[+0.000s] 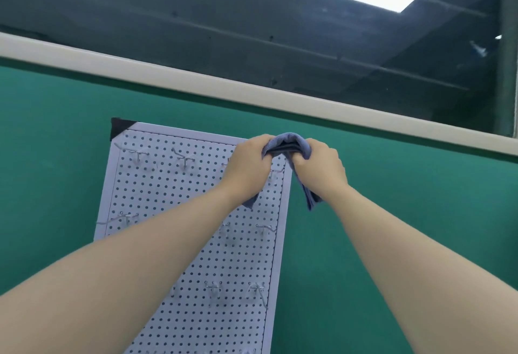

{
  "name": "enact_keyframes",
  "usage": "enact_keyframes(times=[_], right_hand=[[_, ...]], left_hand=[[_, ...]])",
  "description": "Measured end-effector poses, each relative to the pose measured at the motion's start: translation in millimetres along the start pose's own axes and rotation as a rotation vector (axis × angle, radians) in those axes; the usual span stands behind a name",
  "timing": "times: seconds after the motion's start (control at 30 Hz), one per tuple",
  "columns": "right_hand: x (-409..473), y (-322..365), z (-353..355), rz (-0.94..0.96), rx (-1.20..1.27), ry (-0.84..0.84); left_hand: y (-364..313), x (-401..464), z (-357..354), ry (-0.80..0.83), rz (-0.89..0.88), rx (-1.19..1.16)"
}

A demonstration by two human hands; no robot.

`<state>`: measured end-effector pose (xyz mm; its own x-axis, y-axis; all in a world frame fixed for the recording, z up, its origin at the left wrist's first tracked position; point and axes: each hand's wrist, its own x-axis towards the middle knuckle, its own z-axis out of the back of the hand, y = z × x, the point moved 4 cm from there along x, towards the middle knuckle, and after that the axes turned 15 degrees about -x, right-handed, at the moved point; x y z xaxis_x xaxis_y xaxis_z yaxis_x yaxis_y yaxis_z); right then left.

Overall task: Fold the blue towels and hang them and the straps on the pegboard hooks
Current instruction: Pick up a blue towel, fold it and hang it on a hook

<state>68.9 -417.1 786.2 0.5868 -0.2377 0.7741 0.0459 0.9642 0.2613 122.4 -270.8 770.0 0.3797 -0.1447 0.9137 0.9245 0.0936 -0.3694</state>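
Both hands, left (249,167) and right (322,167), grip folded blue towel (288,145) at pegboard (196,241) top-right hook (276,171).

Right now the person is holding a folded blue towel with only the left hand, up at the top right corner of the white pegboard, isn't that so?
Not quite. The head view shows both hands on it: the left hand and the right hand each grip the folded blue towel. The rest holds: it is up at the top right corner of the white pegboard.
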Motion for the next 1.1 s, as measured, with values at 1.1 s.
enact_keyframes(times=[1.1], right_hand=[[-59.8,-19.7,-32.7,-0.038,0.062,0.143]], left_hand=[[-5.3,-72.8,13.1,0.094,0.299,0.067]])
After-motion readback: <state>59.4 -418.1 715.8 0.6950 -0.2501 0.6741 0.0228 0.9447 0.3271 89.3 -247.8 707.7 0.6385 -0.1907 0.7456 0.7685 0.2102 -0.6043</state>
